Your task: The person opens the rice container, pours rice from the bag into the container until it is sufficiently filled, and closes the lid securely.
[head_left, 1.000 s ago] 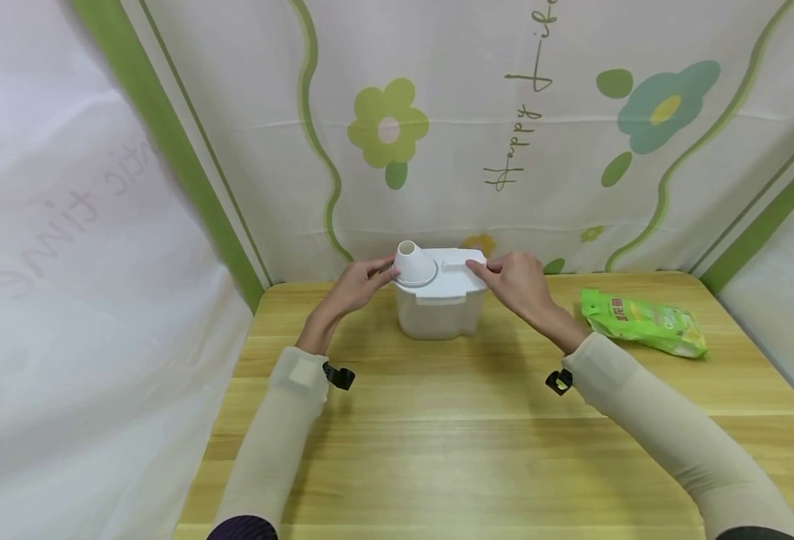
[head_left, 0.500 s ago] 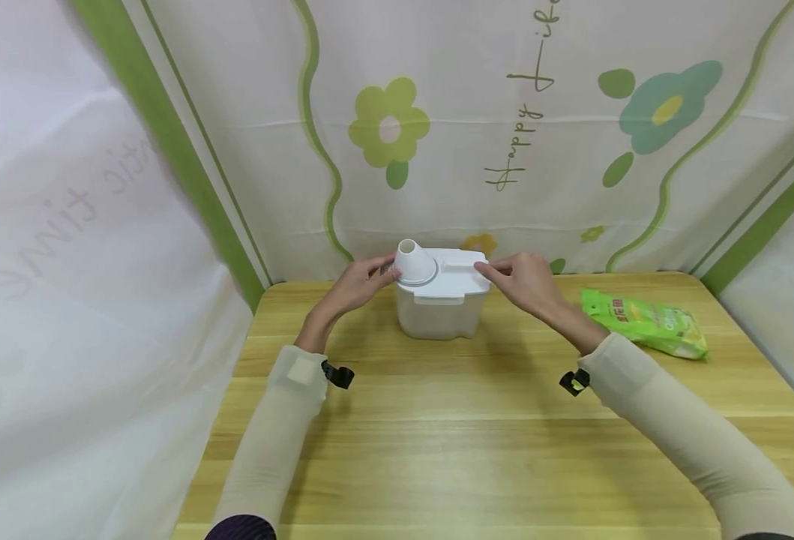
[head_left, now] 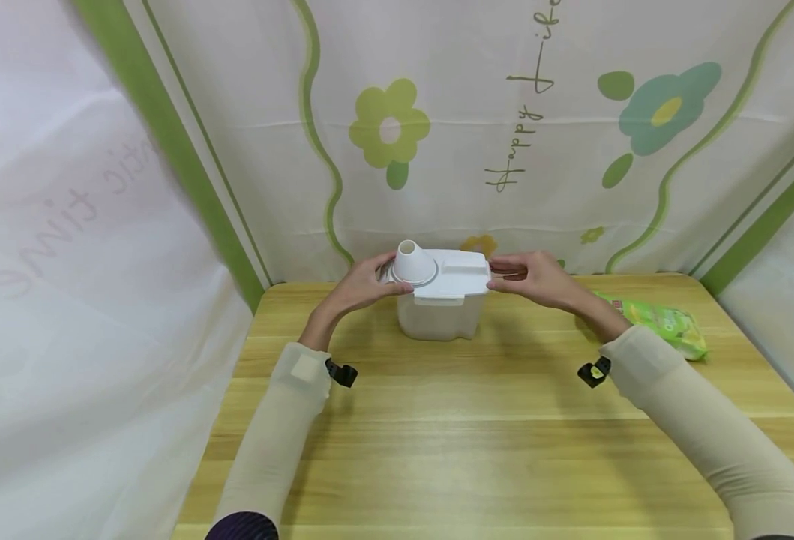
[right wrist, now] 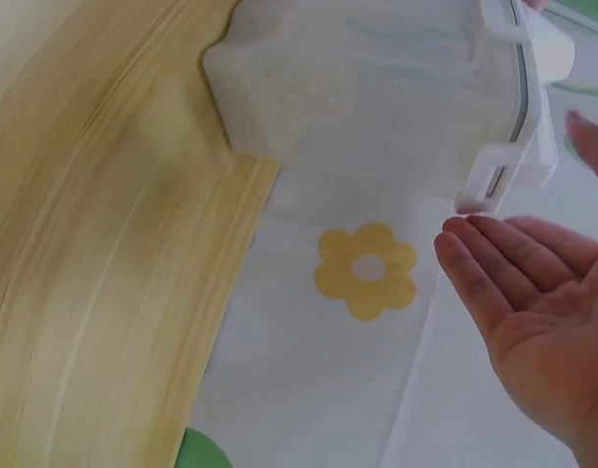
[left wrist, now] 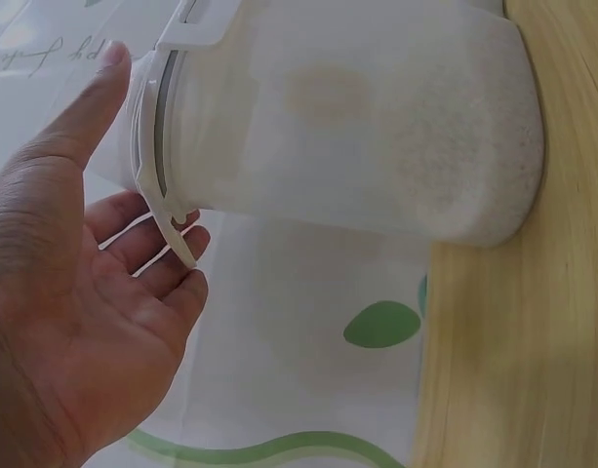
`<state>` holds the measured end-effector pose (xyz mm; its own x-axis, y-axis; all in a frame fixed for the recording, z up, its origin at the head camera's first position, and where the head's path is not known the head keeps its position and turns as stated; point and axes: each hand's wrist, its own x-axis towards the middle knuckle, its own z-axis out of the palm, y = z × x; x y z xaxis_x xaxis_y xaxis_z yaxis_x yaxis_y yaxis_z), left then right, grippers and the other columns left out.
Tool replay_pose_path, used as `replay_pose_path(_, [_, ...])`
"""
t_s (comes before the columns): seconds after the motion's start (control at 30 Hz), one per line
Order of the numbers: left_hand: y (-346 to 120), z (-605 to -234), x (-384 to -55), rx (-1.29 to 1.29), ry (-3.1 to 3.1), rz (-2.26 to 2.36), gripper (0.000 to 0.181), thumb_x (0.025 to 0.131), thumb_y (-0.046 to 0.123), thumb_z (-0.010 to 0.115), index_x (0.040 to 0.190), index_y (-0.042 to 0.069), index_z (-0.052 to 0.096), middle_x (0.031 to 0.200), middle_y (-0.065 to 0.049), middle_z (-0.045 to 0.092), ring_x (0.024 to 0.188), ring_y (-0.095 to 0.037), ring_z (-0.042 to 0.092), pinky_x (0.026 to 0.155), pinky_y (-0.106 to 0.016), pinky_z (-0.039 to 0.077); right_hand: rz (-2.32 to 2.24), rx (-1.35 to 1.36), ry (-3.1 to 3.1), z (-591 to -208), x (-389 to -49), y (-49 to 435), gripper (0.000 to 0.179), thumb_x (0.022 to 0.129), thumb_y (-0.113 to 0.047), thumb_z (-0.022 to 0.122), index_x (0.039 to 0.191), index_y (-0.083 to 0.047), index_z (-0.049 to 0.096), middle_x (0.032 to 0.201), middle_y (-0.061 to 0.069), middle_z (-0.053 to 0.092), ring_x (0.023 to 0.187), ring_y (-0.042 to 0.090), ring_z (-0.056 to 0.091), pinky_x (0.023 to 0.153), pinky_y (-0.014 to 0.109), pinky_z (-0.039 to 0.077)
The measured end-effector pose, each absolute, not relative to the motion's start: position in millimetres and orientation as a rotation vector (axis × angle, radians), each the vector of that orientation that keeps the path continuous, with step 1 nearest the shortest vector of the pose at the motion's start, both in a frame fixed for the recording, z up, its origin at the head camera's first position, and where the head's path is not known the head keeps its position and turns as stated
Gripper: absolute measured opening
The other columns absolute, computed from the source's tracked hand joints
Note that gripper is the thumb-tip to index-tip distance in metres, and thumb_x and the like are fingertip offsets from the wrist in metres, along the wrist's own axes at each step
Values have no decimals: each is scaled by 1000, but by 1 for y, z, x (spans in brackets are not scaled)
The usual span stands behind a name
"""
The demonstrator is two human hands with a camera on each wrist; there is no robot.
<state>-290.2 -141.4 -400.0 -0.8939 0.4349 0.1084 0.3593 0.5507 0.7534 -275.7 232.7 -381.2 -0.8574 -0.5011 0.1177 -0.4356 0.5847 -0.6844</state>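
Observation:
A translucent storage box (head_left: 437, 319) with a white lid (head_left: 453, 281) stands upright at the table's back. A white cone-shaped cup (head_left: 413, 264) sits on the lid's left part. Pale grainy contents (left wrist: 440, 146) show through its wall. My left hand (head_left: 361, 286) is at the lid's left end, thumb along the front edge; in the left wrist view its relaxed fingers touch a white flap (left wrist: 172, 234) there. At the other end my right hand (head_left: 538, 279) has its fingers spread, fingertips beside the right latch (right wrist: 486, 180). Whether they touch it I cannot tell.
A green printed packet (head_left: 673, 326) lies on the right of the wooden table (head_left: 437, 450), partly behind the right forearm. A patterned white curtain (head_left: 450, 180) hangs close behind the box, and another white sheet (head_left: 100, 300) is on the left.
My right hand has moved off the lid's top to its right end and spread its fingers. My left thumb has shifted from beside the cone to the lid's front edge. The box stays put.

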Motion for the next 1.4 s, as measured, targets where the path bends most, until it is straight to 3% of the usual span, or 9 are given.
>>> replay_pose_path(0.27, [-140, -398, -291, 727, 2666, 1265, 94, 87, 44, 86, 161, 5, 44, 154, -17, 56, 142, -32, 51, 120, -53, 39, -1182, -867, 2630, -386, -283, 239, 67, 95, -20, 83, 149, 8, 54, 142, 24, 64, 124, 42, 68, 95, 42, 60])
replay_pose_path(0.5, [-139, -400, -292, 761, 2672, 1280, 93, 86, 39, 89, 159, 2, 46, 151, -19, 59, 140, -33, 53, 120, -51, 40, -1199, -918, 2599, -394, -290, 243, 57, 95, -15, 82, 143, 6, 61, 138, 24, 66, 116, 41, 72, 90, 37, 62])
replay_pose_path(0.87, [-138, -398, -291, 795, 2691, 1310, 90, 83, 36, 92, 154, -1, 52, 148, -20, 62, 136, -32, 57, 118, -55, 41, -1244, -886, 2529, -402, -298, 242, 51, 96, -13, 80, 141, 3, 64, 138, 22, 66, 115, 39, 73, 89, 35, 62])
replay_pose_path(1.13, [-138, -398, -291, 789, 2716, 1292, 90, 83, 37, 93, 154, 0, 52, 149, -18, 62, 137, -30, 57, 118, -49, 43, -1256, -870, 2520, -403, -299, 241, 49, 97, -15, 80, 141, 1, 65, 136, 20, 68, 111, 34, 75, 87, 32, 63])
replay_pose_path(1.4, [-137, -400, -292, 771, 2717, 1299, 90, 83, 35, 92, 154, -1, 51, 150, -20, 60, 140, -33, 55, 119, -51, 42, -1278, -853, 2546, -408, -299, 240, 47, 97, -15, 80, 140, 0, 67, 134, 19, 70, 111, 32, 75, 82, 24, 62])
